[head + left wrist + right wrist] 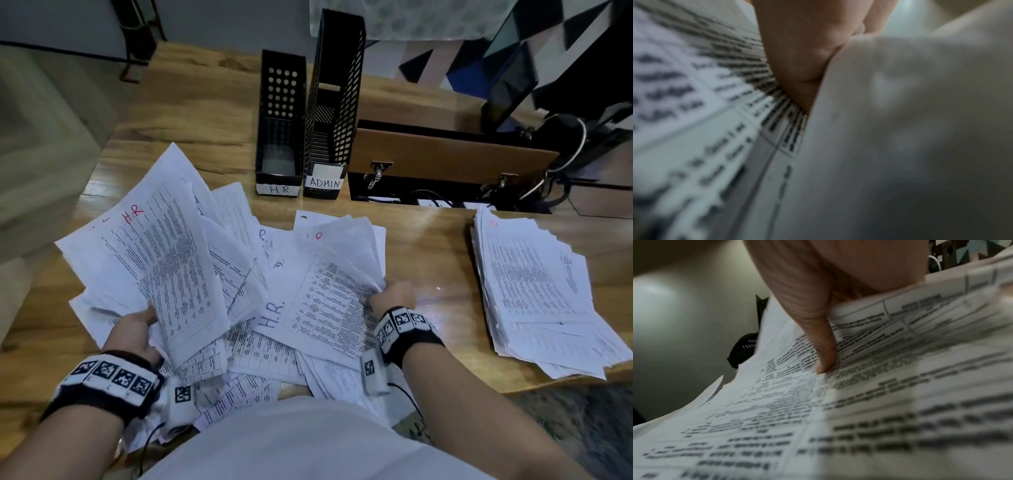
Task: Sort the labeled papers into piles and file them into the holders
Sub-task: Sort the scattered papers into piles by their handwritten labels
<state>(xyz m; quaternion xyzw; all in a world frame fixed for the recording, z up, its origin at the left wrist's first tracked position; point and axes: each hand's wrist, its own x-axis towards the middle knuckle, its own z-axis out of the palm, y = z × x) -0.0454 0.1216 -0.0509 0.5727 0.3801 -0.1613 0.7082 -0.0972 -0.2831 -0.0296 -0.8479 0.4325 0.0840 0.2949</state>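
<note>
Left hand [135, 330] grips a fanned HR-marked bundle [161, 246], lifted so labels show. Right hand [390, 296] pinches a loose sheet [329, 301] off the messy heap [260, 349]. 2 holders, HR holder [279, 137] and ADMIN holder [330, 113], wait behind; sorted pile [534, 291] sits far right.

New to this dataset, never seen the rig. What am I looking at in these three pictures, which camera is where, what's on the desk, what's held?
No robot: a person sorts papers bare-handed, wearing marker-covered wristbands. The wide picture comes from a head camera; the two blurry close-ups come from wrist cameras looking along the fingers. On the wooden desk lie a messy heap of printed sheets, some marked HR, and a neater pile to the right. Behind stand two black holders labelled HR and ADMIN. The left hand grips a bundle of sheets; the right hand grips another sheet.
</note>
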